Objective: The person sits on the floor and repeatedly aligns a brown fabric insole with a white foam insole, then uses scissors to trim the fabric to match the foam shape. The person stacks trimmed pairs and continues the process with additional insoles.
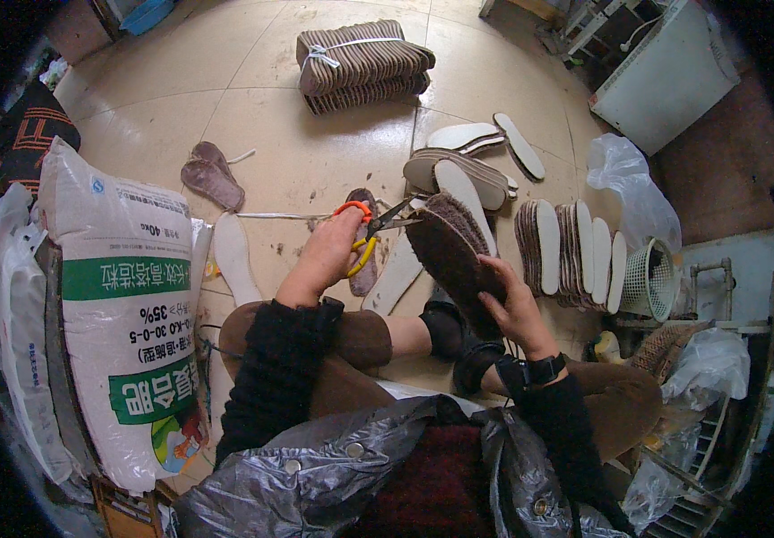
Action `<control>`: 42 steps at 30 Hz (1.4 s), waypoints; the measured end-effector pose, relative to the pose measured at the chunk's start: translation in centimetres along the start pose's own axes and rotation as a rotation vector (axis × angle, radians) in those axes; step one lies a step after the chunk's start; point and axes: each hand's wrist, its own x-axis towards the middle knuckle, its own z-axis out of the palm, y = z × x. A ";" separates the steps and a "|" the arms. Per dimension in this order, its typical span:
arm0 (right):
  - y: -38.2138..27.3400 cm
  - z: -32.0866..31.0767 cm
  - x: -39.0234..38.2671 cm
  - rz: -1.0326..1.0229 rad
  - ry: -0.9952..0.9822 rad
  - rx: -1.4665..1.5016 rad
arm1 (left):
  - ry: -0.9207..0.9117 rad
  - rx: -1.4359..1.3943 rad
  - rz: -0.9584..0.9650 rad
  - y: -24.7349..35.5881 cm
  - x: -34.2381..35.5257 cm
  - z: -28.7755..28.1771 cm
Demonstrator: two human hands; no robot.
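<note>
My left hand (pixel 322 255) grips scissors (pixel 371 235) with one orange and one yellow handle loop. Their blades are spread, tips at the end of a dark brown fuzzy insole (pixel 445 260). That insole is in my right hand (pixel 517 309), fingers and thumb closed on its lower half; a second fuzzy layer shows behind it. Whether the blades touch the edge, I cannot tell. Below the scissors a purplish-brown insole (pixel 364 273) lies on the floor, beside a white one (pixel 396 282). Another pale insole (pixel 236 258) rests left of my left hand.
A tied bundle of insoles (pixel 360 63) stands on the tiled floor (pixel 252 54) ahead. More insole stacks (pixel 575 251) are at the right, near a pale plastic basket (pixel 651 282) and a clear bag (pixel 629 179). A large white sack (pixel 127 314) flanks my left side.
</note>
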 end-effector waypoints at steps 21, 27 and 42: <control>0.2 -0.1 0.0 0.030 -0.093 0.054 | -0.129 0.109 0.045 -0.1 -0.3 0.3; 0.4 -0.3 0.1 0.034 -0.078 0.007 | -0.199 0.019 0.015 0.2 -0.5 0.0; 0.4 -0.4 0.3 0.004 -0.071 -0.023 | 0.016 -0.181 -0.093 -1.9 -0.2 0.2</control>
